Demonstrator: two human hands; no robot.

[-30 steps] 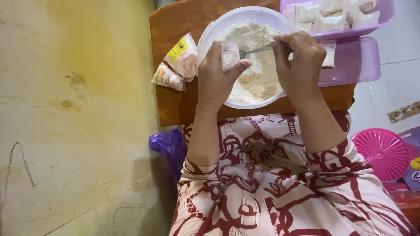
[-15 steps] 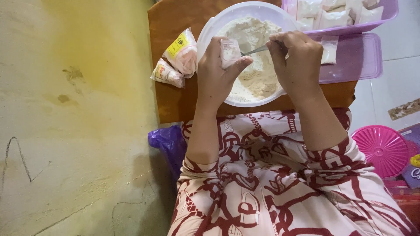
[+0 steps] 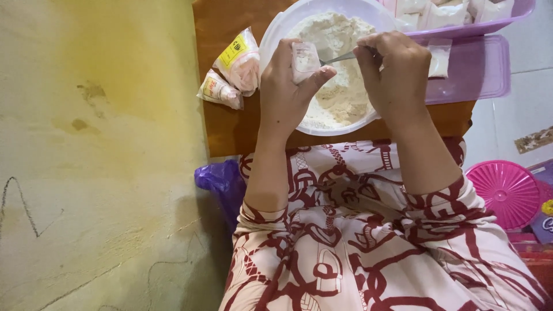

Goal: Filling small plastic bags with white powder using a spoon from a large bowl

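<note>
Over the flour bowl (image 3: 276, 34): left hand (image 3: 285, 92) pinches small pouch (image 3: 304, 57) open; right hand (image 3: 394, 72) grips spoon (image 3: 340, 57). Keep pouch mouth upright, spoon tip inside it.

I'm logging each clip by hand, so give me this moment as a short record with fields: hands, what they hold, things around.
left hand: holds a small clear packet upright over the bowl
right hand: fingers closed on a metal spoon, tip toward the packet
bowl: white, filled with pale flour
surface: brown table
left of bowl: two filled packets with yellow labels
right of bowl: purple tray of filled packets
</note>
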